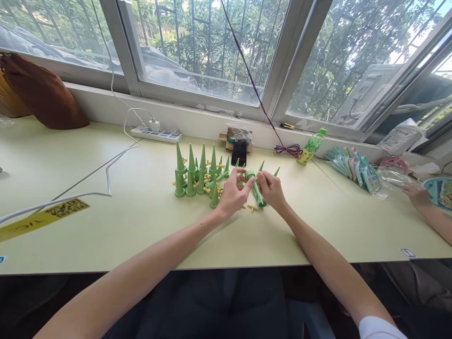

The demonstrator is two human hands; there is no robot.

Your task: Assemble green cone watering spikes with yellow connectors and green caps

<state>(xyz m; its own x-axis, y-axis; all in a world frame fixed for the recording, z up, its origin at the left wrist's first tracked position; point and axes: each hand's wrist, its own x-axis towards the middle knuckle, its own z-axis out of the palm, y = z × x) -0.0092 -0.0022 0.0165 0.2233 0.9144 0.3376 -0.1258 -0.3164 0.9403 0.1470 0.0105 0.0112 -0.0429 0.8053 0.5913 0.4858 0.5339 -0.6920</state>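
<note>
My left hand point(232, 193) has its thumb and fingers curled round the wide end of a green plastic cone point(250, 174). Close beside it, the fingers of my right hand point(271, 189) are pinched together near that same end. Whatever they grip is mostly hidden; a speck of yellow shows there. Below the hands a green cone point(260, 197) lies tilted on the table. Left of my left hand, several green cones point(190, 183) stand upright in rows, with small yellow T-shaped pieces point(252, 207) scattered among and in front of them.
A phone point(239, 152) lies behind the cones by a small cardboard box point(226, 138). Along the window wall are a power strip point(157, 134), coiled wires point(289, 149) and a green bottle point(311, 147). Bagged items point(356, 167) and another person's hand point(418, 195) are at right.
</note>
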